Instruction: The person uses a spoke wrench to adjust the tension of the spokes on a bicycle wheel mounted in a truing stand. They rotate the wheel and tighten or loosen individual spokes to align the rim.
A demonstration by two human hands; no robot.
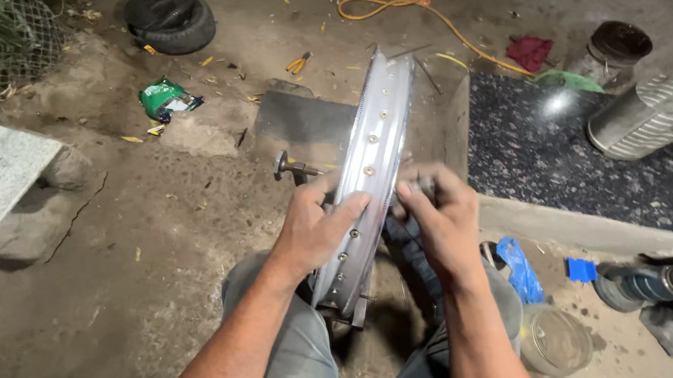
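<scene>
1. Rim (376,134): shiny metal wheel rim with spoke holes, standing on edge between the seated person's knees, tilted away toward a dark flat slab (303,118) on the dirt.
2. Left hand (319,224): wrapped around the rim's left edge, fingers laid across its inner channel, gripping it.
3. Right hand (440,215): closed against the rim's right side, fingers pinching something small and blurred; cannot tell what.
4. Glass jar (555,342): open, on the ground by the right knee; contents not readable.
5. Blue plastic bag (520,268): crumpled just beside the jar.
6. Rusty can (616,47): far right, upright, inside dark, contents unclear.
7. Green packet (164,98): lying on dirt, well apart to the left.
8. Orange-handled pliers (298,62): beyond the slab.
</scene>
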